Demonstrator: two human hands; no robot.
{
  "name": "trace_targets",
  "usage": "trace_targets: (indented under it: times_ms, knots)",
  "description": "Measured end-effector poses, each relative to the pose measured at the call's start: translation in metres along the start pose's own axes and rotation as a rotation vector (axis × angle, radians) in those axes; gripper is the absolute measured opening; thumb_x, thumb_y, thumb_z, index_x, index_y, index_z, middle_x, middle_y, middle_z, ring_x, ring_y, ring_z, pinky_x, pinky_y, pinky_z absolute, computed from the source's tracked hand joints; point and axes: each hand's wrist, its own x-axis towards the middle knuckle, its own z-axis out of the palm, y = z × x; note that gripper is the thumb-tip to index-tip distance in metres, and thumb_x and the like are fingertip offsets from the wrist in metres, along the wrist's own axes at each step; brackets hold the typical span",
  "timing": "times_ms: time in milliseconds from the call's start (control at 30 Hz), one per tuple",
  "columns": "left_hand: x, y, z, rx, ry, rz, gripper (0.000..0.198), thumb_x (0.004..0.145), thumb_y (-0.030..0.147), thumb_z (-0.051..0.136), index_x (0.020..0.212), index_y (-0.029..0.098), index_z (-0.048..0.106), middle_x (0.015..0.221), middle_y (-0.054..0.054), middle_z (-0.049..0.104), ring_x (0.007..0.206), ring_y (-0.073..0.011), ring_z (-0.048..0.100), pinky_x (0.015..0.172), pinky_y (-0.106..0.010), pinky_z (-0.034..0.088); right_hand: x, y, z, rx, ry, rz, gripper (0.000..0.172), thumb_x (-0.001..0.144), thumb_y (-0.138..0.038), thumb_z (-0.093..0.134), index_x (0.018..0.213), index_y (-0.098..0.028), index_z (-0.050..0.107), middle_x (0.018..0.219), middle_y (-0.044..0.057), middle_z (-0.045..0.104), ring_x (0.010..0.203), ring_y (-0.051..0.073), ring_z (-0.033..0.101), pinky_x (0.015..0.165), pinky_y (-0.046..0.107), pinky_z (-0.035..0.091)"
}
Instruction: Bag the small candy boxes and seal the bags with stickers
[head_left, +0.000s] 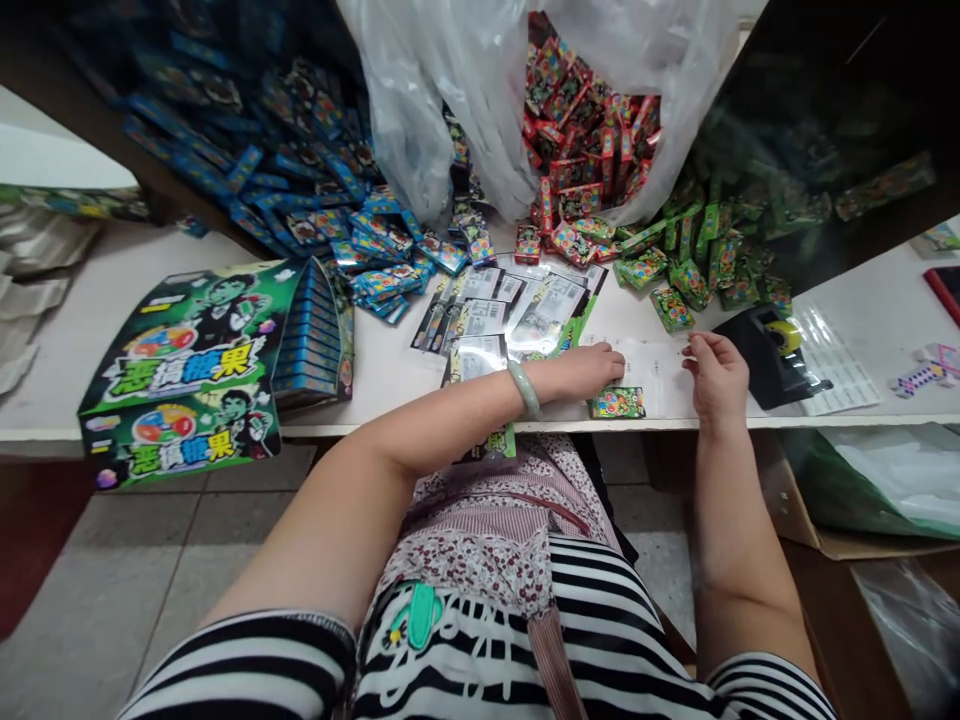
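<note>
Left hand bent over the small green box, right hand pinching to its right

Your left hand (pixel 596 370) sits just beyond the small green box (pixel 617 403), knuckles up and fingers curled down; you hide the fingertips, so whether they press on anything cannot be told. Your right hand (pixel 718 375) is raised to the right of that box, well clear of it, thumb and forefinger pressed together; anything between them is too small to make out. The box itself lies flat near the table edge. White paper (pixel 651 365) lies just beyond it, between your two hands.

To the left of the box and beyond it, you have overlapping flat packets (pixel 540 315). Farther beyond it lie loose green boxes (pixel 694 280), toward the right, and red boxes (pixel 574 170) in a clear plastic bag (pixel 679 110). Blue boxes (pixel 300 190) are heaped beyond it to the left. A big display carton (pixel 184 345) stands well to its left, with a row of blue boxes inside. To its right, past your right hand, are a black tape dispenser (pixel 776 350), a sheet of labels (pixel 838 355) and a toy sword (pixel 926 372).
</note>
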Motion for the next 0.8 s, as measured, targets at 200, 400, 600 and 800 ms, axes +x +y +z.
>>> trace_targets:
  times_ms: [200, 400, 600, 800]
  knots:
    - [-0.008, -0.002, 0.000, -0.033, -0.043, 0.057, 0.024, 0.095, 0.011, 0.050, 0.107, 0.017, 0.070, 0.126, -0.010, 0.066, 0.117, -0.0216, 0.055, 0.099, -0.032, 0.044, 0.003, 0.003, 0.007, -0.024, 0.013, 0.008, 0.029, 0.064, -0.041, 0.078, 0.082, -0.020, 0.070, 0.078, -0.003, 0.066, 0.064, 0.007, 0.058, 0.054, 0.018, 0.044]
    - [-0.012, 0.002, -0.007, -0.109, 0.025, 0.042, 0.022, 0.099, 0.015, 0.050, 0.112, 0.014, 0.068, 0.139, -0.015, 0.060, 0.129, -0.0224, 0.054, 0.110, -0.035, 0.043, 0.006, 0.002, 0.005, -0.057, 0.005, 0.002, 0.028, 0.066, -0.041, 0.076, 0.083, -0.020, 0.070, 0.078, -0.003, 0.066, 0.065, 0.008, 0.059, 0.055, 0.019, 0.044]
    - [-0.063, -0.022, -0.036, -0.392, 0.342, 0.002, 0.020, 0.097, 0.016, 0.057, 0.114, 0.022, 0.067, 0.133, -0.012, 0.064, 0.126, -0.0191, 0.059, 0.110, -0.039, 0.046, -0.004, 0.002, -0.006, -0.054, 0.015, -0.014, 0.025, 0.071, -0.038, 0.076, 0.088, -0.020, 0.073, 0.083, -0.001, 0.068, 0.064, 0.009, 0.058, 0.054, 0.022, 0.045]
    - [-0.150, -0.066, -0.062, -0.556, 0.760, -0.447, 0.014, 0.092, 0.022, 0.060, 0.101, 0.019, 0.070, 0.106, -0.006, 0.073, 0.102, -0.0176, 0.067, 0.096, -0.036, 0.053, -0.005, 0.012, -0.009, 0.027, 0.029, 0.056, 0.013, 0.071, -0.032, 0.079, 0.081, -0.024, 0.075, 0.080, 0.002, 0.067, 0.061, 0.012, 0.055, 0.048, 0.026, 0.043]
